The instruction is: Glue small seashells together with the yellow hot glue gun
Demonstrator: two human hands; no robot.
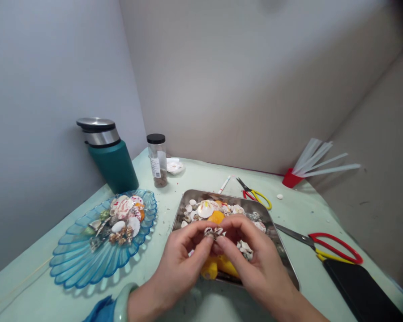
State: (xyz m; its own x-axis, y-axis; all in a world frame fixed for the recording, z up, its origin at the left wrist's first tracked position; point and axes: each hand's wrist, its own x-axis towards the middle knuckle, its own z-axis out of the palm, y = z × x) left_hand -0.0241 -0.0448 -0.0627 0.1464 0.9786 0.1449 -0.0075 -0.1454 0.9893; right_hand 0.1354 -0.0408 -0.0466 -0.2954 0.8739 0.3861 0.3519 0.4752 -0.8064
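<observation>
Small brown-and-white seashells [214, 232] are pinched between the fingertips of both hands, above the near part of a metal tray [290, 264]. My left hand [186, 250] closes on them from the left, and my right hand [255, 252] from the right. How many shells are held I cannot tell, as fingers cover part of them. In the tray lie white shells [205, 209], an orange shell [216, 217] and more patterned shells [245, 249]. A yellow object [210, 269] shows under my hands, partly hidden.
On the left, a blue scalloped dish [77, 264] holds assorted shells, with a green bottle [112, 165] behind it. A clear jar [157, 161] stands at the back. Small scissors [253, 193], larger scissors [317, 246], a black flat object [359, 286] and a red cup [291, 179] of translucent sticks are on the right.
</observation>
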